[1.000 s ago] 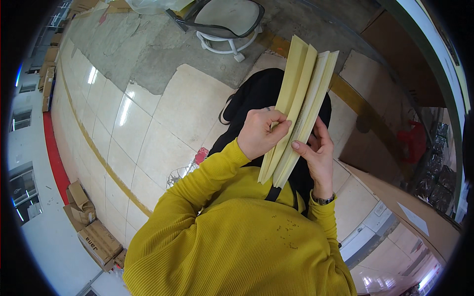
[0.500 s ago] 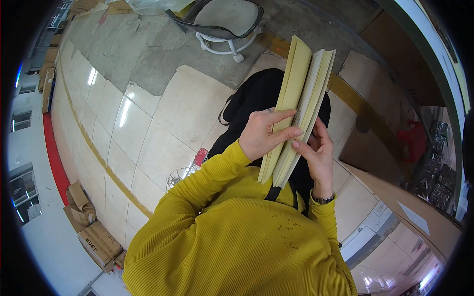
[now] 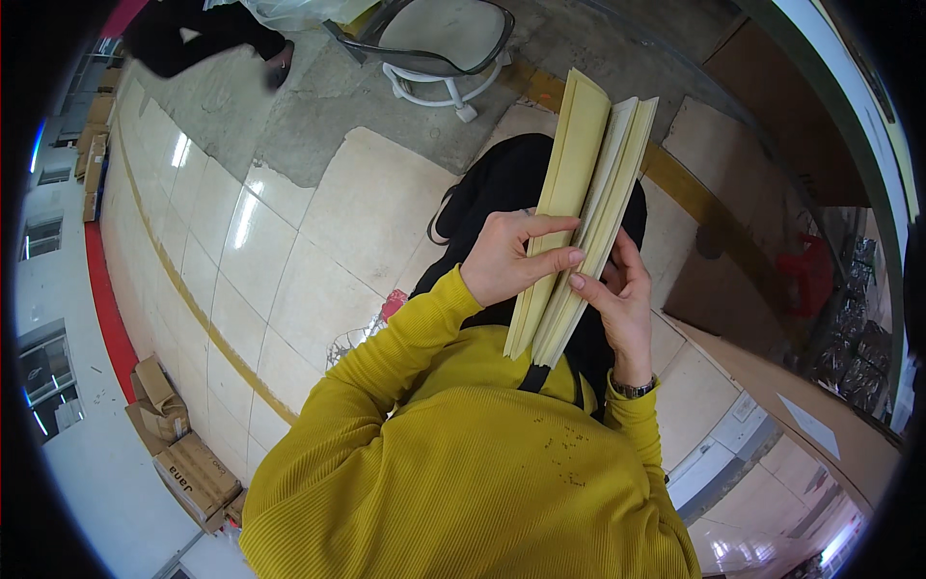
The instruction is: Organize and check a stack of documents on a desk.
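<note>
A long bundle of pale yellow paper sheets (image 3: 571, 159) stands over my lap, parted lengthwise into a left section and a right section with a gap between them. My left hand (image 3: 516, 256) grips the left section; its thumb and index finger reach across to the gap. Around the outer edge of the right section, my right hand (image 3: 622, 304) is closed, its thumb on the near face and the other fingers partly hidden behind the paper. A dark watch (image 3: 632, 391) circles my right wrist.
A grey swivel chair (image 3: 444, 43) stands ahead. To the right is a large open cardboard box (image 3: 772, 386), with a red plastic stool (image 3: 805, 275) beyond it. Flattened cartons (image 3: 198, 478) lie along the left wall. Another person's dark-clad legs (image 3: 207, 39) show at the upper left.
Another person's legs have come into view at the upper left. My left hand has drawn back very slightly to the left; the paper bundle has hardly moved.
</note>
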The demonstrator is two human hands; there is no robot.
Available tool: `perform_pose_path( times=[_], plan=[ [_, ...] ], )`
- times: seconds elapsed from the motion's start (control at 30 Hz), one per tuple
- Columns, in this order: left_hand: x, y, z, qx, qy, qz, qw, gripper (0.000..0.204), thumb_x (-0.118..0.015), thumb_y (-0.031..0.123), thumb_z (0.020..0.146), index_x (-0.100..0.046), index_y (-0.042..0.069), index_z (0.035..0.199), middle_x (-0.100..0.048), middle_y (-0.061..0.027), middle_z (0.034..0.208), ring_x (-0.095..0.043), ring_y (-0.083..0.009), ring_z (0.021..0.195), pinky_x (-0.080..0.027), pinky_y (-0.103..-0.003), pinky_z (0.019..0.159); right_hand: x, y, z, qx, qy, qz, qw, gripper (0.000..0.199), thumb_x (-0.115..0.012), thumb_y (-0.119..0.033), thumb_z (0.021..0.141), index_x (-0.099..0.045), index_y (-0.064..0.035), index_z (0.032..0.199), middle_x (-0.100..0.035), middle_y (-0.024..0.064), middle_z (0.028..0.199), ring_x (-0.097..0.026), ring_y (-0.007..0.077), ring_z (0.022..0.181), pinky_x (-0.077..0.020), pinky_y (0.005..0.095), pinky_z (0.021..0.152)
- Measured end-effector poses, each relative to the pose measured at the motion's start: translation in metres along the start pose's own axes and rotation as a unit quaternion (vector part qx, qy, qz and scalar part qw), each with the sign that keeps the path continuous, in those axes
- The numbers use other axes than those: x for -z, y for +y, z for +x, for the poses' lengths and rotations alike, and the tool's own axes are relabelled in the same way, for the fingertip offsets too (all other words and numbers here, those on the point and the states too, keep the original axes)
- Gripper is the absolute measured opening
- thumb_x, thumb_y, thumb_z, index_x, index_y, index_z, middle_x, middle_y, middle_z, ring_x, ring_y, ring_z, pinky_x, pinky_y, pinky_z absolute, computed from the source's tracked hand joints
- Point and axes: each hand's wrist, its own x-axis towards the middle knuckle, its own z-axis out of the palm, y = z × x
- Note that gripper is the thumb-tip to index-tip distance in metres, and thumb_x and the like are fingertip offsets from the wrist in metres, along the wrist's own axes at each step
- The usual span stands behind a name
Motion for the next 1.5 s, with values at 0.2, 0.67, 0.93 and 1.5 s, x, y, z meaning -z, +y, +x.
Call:
perform_pose_path(
  times=[0.2, 0.67, 0.93, 1.5],
  plan=[
    [-0.007, 0.003, -0.003, -0.041, 0.097, 0.036, 0.994, 0.018, -0.066, 0.011, 0.078, -0.064, -0.003, 0.088, -0.063, -0.0178, 0.076, -0.063, -0.0283, 0.067, -0.048, -0.03, 0.06, -0.001, -0.001, 0.001, 0.001, 0.002, 0.004, 1.0, 0.078, -0.071, 0.002, 0.073, -0.028, 0.0031, 0.137, -0.044, 0.0138, 0.129, -0.051, 0.0215, 0.113, -0.0504, 0.0309, 0.086],
    [-0.007, 0.006, -0.005, -0.009, 0.076, 0.034, 0.996, 0.025, -0.066, 0.013, 0.082, -0.063, -0.003, 0.1, -0.063, -0.0184, 0.088, -0.064, -0.0269, 0.077, -0.05, -0.029, 0.066, -0.001, 0.001, 0.0, 0.01, 0.004, 0.005, 1.0, 0.076, -0.07, 0.002, 0.073, -0.029, 0.0019, 0.137, -0.045, 0.0128, 0.129, -0.05, 0.0214, 0.114, -0.049, 0.0312, 0.088],
    [-0.002, 0.007, 0.0, -0.05, 0.034, 0.039, 0.997, 0.036, -0.074, 0.024, 0.074, -0.065, -0.003, 0.097, -0.064, -0.0166, 0.088, -0.064, -0.0246, 0.077, -0.05, -0.029, 0.068, -0.005, -0.003, -0.001, 0.0, 0.004, 0.003, 1.0, 0.076, -0.067, 0.005, 0.074, -0.026, 0.0007, 0.138, -0.045, 0.0137, 0.128, -0.048, 0.0213, 0.115, -0.0514, 0.0311, 0.086],
    [-0.001, -0.004, -0.007, 0.02, 0.067, 0.129, 0.989, 0.016, -0.065, 0.009, 0.078, -0.065, -0.001, 0.09, -0.063, -0.0154, 0.074, -0.063, -0.0245, 0.063, -0.047, -0.029, 0.056, -0.003, -0.001, -0.001, 0.004, 0.005, -0.002, 1.0, 0.078, -0.07, 0.003, 0.074, -0.026, 0.001, 0.138, -0.043, 0.0133, 0.13, -0.049, 0.021, 0.115, -0.0497, 0.0314, 0.088]
  ],
)
